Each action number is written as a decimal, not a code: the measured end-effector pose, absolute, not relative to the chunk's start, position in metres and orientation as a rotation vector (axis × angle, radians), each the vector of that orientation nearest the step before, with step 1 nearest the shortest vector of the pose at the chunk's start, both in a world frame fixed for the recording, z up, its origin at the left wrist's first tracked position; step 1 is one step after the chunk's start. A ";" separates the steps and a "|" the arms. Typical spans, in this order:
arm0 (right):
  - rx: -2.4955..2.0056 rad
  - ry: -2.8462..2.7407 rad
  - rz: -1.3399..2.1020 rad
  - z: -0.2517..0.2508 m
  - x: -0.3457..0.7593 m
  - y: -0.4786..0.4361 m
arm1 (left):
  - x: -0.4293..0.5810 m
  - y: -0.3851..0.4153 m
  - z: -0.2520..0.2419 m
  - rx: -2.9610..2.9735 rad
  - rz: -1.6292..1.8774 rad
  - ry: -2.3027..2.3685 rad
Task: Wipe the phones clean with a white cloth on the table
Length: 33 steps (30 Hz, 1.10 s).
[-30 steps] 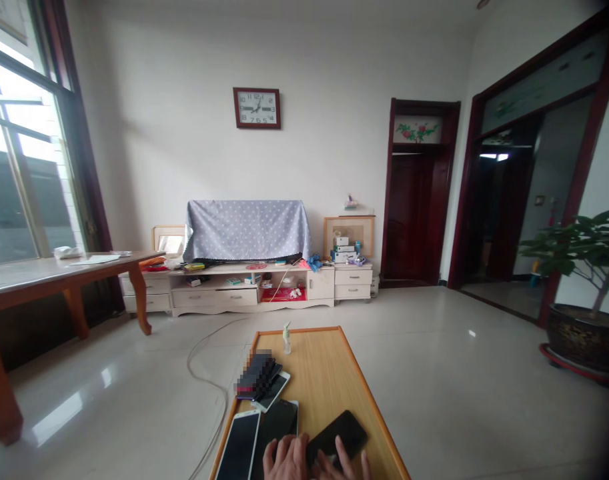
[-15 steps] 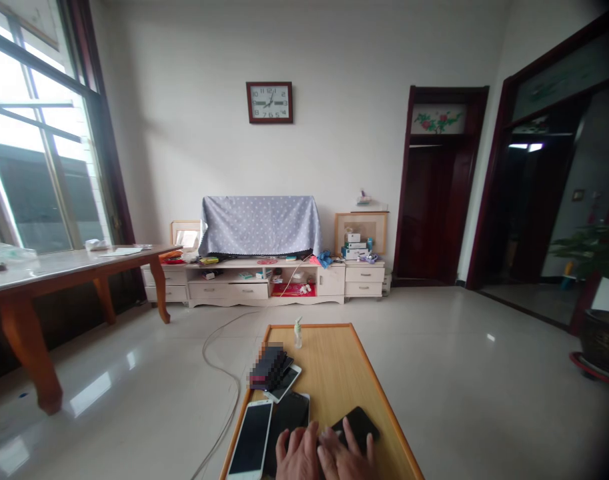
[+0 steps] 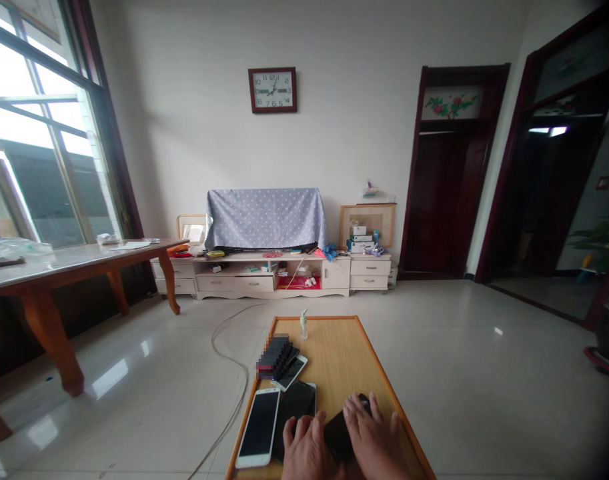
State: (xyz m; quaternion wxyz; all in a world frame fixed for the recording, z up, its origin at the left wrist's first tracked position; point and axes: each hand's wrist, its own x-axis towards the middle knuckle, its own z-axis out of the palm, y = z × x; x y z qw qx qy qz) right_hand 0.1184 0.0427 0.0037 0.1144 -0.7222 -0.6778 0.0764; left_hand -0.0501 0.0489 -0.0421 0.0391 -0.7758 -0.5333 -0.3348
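In the head view, the only one we had, we saw both bare hands at the near end of a low wooden table [image 3: 354,340]. Between them lay the black phone [image 3: 340,437], flat and partly hidden.

The right hand [image 3: 371,430] lay across its far right part, fingers stretched over the surface; something pale showed by the fingertips, too small for us to name, so we could not tell whether anything was gripped. The left hand [image 3: 307,450] sat with bent fingers just left of that phone, overlapping the near part of a dark device [image 3: 297,402]; we could not tell whether it held either.

We judged the work on the black phone to be under way rather than finished, though nothing showed how much was done. Left of the hands, no fingers were on the large white phone [image 3: 258,427], the smaller white one [image 3: 291,373], the pixelated dark stack [image 3: 275,355] or the small bottle [image 3: 303,327] standing upright behind. Whether those were done or left, we could not tell.
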 end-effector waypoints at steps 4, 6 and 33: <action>-2.173 -1.965 0.139 0.010 0.127 0.040 | -0.049 0.047 -0.035 -2.427 -0.992 -1.713; -2.078 -2.025 0.203 0.007 0.113 0.033 | -0.050 0.048 -0.035 -2.444 -0.973 -1.691; -1.971 -2.005 0.101 -0.010 0.130 0.028 | -0.048 0.045 -0.019 -2.520 -0.828 -1.776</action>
